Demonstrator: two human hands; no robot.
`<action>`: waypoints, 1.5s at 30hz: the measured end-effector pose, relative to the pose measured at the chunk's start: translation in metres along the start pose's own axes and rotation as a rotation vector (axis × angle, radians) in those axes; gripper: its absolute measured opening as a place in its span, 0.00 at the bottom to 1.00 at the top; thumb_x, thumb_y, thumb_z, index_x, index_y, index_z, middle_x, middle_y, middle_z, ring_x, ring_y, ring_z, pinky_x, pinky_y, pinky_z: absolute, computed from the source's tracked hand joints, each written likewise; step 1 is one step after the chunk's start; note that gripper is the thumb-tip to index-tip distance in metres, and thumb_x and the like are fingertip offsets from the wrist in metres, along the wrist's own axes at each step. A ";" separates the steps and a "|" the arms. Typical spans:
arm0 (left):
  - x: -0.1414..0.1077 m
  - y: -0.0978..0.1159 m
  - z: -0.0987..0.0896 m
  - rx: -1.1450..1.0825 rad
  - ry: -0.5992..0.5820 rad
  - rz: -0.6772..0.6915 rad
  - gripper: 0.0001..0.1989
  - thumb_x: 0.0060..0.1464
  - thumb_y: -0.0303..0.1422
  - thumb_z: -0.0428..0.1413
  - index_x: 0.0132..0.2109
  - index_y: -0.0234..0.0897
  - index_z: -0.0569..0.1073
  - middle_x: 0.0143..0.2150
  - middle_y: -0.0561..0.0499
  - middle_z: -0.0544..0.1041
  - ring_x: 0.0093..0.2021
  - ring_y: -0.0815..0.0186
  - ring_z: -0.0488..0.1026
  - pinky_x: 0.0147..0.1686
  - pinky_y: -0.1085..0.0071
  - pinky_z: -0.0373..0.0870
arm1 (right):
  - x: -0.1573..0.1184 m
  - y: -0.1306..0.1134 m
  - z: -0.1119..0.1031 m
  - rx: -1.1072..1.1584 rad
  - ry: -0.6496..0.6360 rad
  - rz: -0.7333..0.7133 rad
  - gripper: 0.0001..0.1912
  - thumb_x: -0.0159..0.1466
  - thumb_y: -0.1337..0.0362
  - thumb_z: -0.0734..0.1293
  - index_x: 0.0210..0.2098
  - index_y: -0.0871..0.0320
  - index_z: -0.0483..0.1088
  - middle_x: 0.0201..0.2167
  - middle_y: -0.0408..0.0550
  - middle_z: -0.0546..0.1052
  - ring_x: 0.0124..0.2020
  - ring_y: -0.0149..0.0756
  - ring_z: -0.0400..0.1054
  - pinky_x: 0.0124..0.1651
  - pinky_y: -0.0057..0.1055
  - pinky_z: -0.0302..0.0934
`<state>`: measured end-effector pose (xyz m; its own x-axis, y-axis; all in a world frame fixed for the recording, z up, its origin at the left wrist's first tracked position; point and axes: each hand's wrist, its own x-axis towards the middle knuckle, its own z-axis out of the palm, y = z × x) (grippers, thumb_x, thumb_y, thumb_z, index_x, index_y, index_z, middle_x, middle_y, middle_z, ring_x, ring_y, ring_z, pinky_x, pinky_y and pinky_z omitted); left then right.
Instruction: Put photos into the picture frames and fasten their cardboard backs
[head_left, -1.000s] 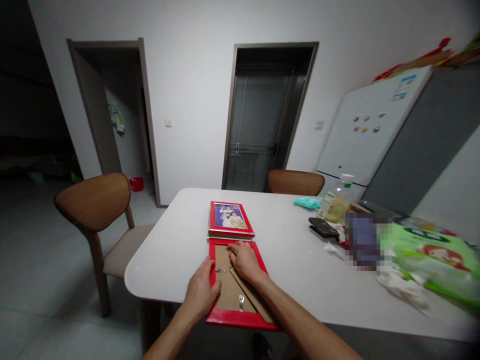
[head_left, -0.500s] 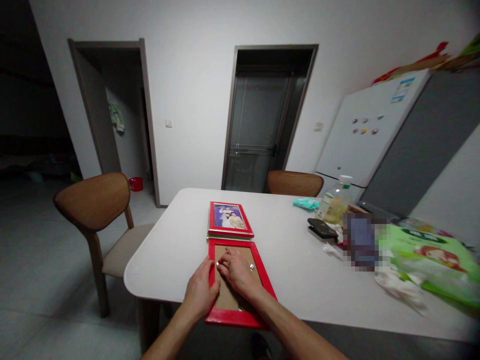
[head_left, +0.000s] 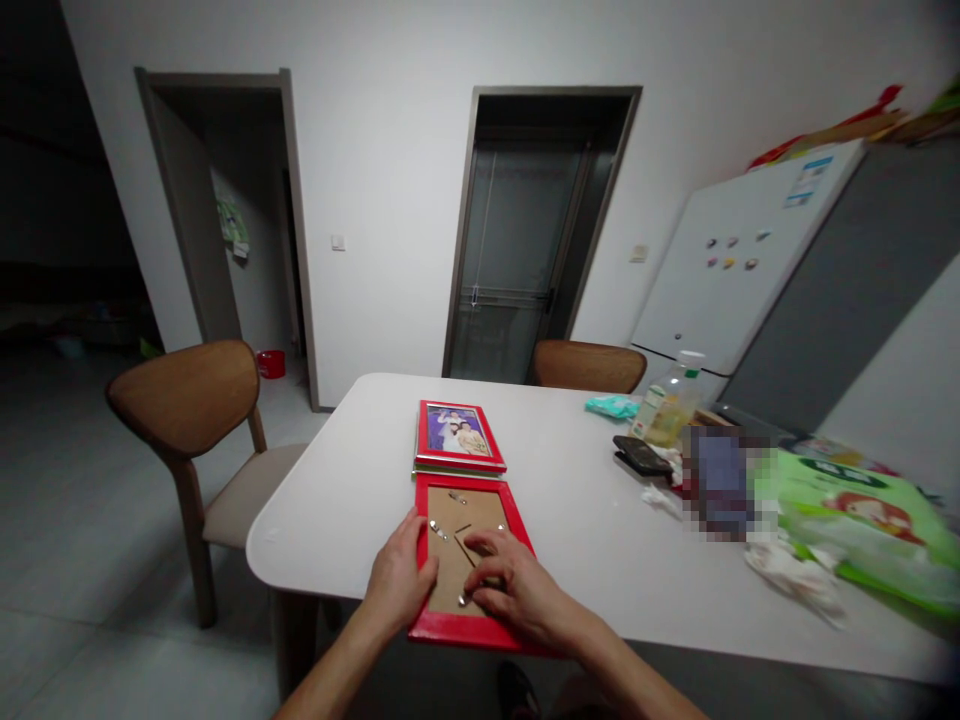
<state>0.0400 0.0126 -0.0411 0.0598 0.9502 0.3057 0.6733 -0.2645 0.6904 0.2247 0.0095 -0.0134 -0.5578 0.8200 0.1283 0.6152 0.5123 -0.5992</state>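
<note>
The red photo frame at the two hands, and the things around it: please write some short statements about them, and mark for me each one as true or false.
1. The left hand touches the left edge of the near red frame. True.
2. The near red frame lies with its picture side up. False: its brown backing faces up.
3. Fingers of the right hand are over the brown backing. True.
4. A second red frame, farther away, lies to the left of the bottle. True.
5. The bottle lies on its side. False: it stands upright.
6. The two hands touch each other. False: they are apart.
</note>
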 end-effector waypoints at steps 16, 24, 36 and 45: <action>0.002 0.000 -0.002 -0.024 -0.063 -0.040 0.19 0.47 0.36 0.49 0.47 0.35 0.65 0.55 0.45 0.62 0.53 0.60 0.59 0.51 0.67 0.54 | 0.022 0.012 0.009 -0.140 0.307 0.280 0.26 0.44 0.69 0.62 0.44 0.61 0.66 0.41 0.51 0.70 0.42 0.37 0.62 0.46 0.30 0.54; 0.008 0.004 -0.002 -0.420 0.014 -0.110 0.12 0.42 0.38 0.53 0.35 0.36 0.70 0.47 0.48 0.70 0.45 0.61 0.67 0.45 0.69 0.61 | 0.026 -0.011 -0.005 -0.105 0.380 0.236 0.23 0.44 0.69 0.62 0.42 0.62 0.67 0.39 0.51 0.71 0.42 0.38 0.62 0.47 0.32 0.54; 0.010 -0.055 -0.077 -0.549 0.137 -0.446 0.17 0.37 0.46 0.51 0.28 0.35 0.65 0.19 0.56 0.71 0.20 0.66 0.69 0.21 0.72 0.64 | 0.008 0.038 -0.018 -0.271 0.394 0.427 0.20 0.53 0.62 0.59 0.44 0.62 0.64 0.38 0.54 0.70 0.40 0.38 0.63 0.43 0.30 0.54; 0.013 -0.087 -0.099 -0.189 0.120 -0.447 0.18 0.36 0.36 0.54 0.38 0.34 0.67 0.26 0.51 0.73 0.31 0.58 0.72 0.32 0.65 0.66 | 0.010 0.057 -0.016 -0.281 0.359 0.531 0.25 0.49 0.68 0.58 0.48 0.65 0.60 0.39 0.57 0.72 0.39 0.41 0.66 0.40 0.31 0.54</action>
<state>-0.0906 0.0313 -0.0320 -0.2967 0.9548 0.0181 0.4680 0.1289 0.8743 0.2632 0.0506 -0.0336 0.0468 0.9865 0.1571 0.9015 0.0261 -0.4320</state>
